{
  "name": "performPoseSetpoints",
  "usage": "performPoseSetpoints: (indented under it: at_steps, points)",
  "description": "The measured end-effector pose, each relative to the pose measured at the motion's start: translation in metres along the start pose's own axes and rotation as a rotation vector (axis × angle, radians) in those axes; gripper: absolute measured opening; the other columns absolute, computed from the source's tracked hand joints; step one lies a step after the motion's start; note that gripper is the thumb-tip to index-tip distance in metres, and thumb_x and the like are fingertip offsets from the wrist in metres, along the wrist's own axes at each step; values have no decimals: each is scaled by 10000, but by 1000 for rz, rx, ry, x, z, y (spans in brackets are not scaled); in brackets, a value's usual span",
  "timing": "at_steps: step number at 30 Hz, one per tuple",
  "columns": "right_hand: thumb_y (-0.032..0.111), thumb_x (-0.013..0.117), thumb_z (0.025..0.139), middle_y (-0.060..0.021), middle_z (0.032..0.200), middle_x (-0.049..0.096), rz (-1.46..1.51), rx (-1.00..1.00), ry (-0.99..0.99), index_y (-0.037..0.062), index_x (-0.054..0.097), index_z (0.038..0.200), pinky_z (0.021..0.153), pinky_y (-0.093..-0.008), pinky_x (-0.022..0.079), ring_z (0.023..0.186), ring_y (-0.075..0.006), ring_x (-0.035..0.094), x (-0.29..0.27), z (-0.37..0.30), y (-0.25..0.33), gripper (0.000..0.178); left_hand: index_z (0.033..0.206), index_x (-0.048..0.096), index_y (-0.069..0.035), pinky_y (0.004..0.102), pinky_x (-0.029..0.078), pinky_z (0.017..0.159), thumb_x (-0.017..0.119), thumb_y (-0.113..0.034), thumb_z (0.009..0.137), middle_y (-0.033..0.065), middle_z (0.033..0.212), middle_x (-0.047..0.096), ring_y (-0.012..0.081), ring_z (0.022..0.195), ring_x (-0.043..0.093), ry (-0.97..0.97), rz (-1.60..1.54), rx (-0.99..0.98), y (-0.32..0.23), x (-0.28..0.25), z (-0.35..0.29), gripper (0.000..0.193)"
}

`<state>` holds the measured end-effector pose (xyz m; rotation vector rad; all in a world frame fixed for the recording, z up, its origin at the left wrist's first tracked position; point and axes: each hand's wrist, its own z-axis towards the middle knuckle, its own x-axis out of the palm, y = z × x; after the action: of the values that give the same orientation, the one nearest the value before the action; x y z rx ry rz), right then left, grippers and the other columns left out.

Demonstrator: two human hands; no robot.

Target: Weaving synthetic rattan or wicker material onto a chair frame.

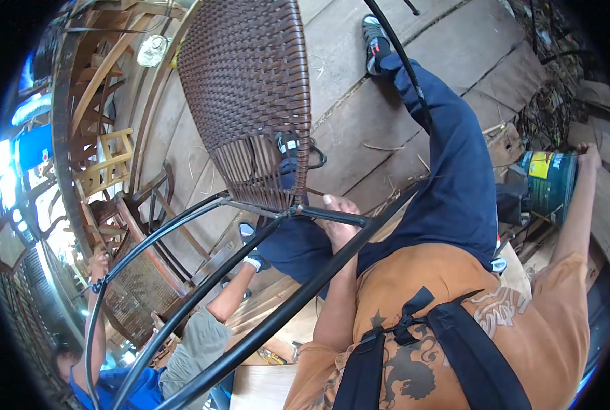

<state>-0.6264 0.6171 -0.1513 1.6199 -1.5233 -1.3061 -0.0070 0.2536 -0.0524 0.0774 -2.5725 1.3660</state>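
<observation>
A chair with a black tubular metal frame and a brown woven back stands tilted in front of me. The weave is dense across most of the panel; toward the frame's crossbar, long strands run with open gaps between them. My left hand is closed at the frame beside the panel's lower corner, thumb up, with some fingers hidden behind the bar. Far to the right, my right arm stretches out, and my right hand has its fingers curled at the rim of a green tin with a yellow label.
Another person in a blue shirt works at the lower left beside a wooden chair with a cane panel. Stacked wooden furniture lines the left side. Dry strands pile up at the right. Small tools lie on boards below.
</observation>
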Motion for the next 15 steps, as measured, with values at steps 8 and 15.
performPoseSetpoints:
  at_steps: [8,15]
  points:
    - [293,459,907,-90,1054,597,-670,-801,916,35,556,1135,816,-281,430,935,-164,558,181,-283,47,357,638,350,-109,226,280,438,409,-478,902,-4,562,321,96,477,305,-119,217,34,-16,-27,22,458]
    - [134,495,808,-181,921,605,80,-640,1985,12,531,1126,698,-363,463,760,-298,597,318,-547,-1,343,763,434,-116,238,315,511,502,-346,884,-5,633,369,98,561,362,124,305,-114,-7,-99,89,270]
